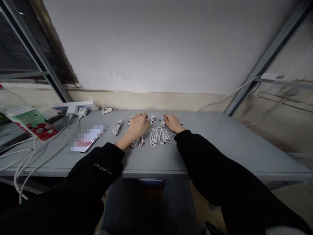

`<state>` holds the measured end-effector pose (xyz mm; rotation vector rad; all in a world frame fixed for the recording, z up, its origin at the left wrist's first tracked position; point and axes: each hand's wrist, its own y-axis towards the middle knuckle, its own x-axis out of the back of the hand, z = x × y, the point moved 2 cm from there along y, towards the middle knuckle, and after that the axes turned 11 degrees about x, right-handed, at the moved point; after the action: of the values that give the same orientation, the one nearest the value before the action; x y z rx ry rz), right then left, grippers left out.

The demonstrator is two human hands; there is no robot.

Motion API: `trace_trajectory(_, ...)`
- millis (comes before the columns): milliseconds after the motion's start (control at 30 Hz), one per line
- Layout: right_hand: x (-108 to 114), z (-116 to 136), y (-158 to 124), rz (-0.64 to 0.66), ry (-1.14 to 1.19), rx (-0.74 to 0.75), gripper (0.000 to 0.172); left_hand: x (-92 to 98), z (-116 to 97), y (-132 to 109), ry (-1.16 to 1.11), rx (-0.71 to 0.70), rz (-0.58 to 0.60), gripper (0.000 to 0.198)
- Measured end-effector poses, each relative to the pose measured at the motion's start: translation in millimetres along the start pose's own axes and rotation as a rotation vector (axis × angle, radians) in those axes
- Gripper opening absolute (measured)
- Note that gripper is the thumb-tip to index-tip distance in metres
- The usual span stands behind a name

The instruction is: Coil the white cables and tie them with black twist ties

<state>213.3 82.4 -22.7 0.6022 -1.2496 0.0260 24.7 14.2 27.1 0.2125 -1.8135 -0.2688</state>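
Note:
Several white coiled cables lie in a row on the grey table (220, 143). My left hand (137, 126) rests palm down on one cable bundle (137, 141), its fingers curled over the far end. My right hand (172, 122) lies on the table with its fingertips touching a small coiled cable (162, 122). Two larger coils (158, 135) lie between my hands, and a small bundle (153, 120) sits behind them. Another bundled cable (117, 127) lies left of my left hand. Both arms wear black sleeves.
A phone (85, 138) lies at the left of the table. Behind it sit a white power strip (75, 106) with a charger (82, 112) and loose white wires (24, 156). A green and red carton (34, 124) stands far left. A wall rises behind the table.

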Motion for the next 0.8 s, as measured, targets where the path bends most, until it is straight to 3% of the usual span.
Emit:
trace_trajectory(167,11.9,3.4,-7.8,-0.005,-0.078,0.061,0.037,12.9,9.7,4.5,0.100,-0.021,0.033,0.031)
trace_trajectory(367,24.0,1.7,-26.3,-0.031,-0.089,0.079,0.036,38.0,60.0,24.5,-0.003,-0.014,0.468,0.029)
trace_trajectory(500,25.2,2.1,-34.5,-0.049,-0.088,0.109,0.036,51.9,86.5,24.9,-0.001,0.051,0.601,0.034)
trace_trajectory(600,22.6,3.8,-36.0,-0.076,-0.087,0.134,0.036,51.5,90.0,18.0,-0.018,0.079,0.702,0.038)
trace_trajectory(800,18.5,9.2,-38.1,-0.152,-0.052,0.200,0.038,33.1,82.5,9.2,0.037,0.117,0.841,0.038)
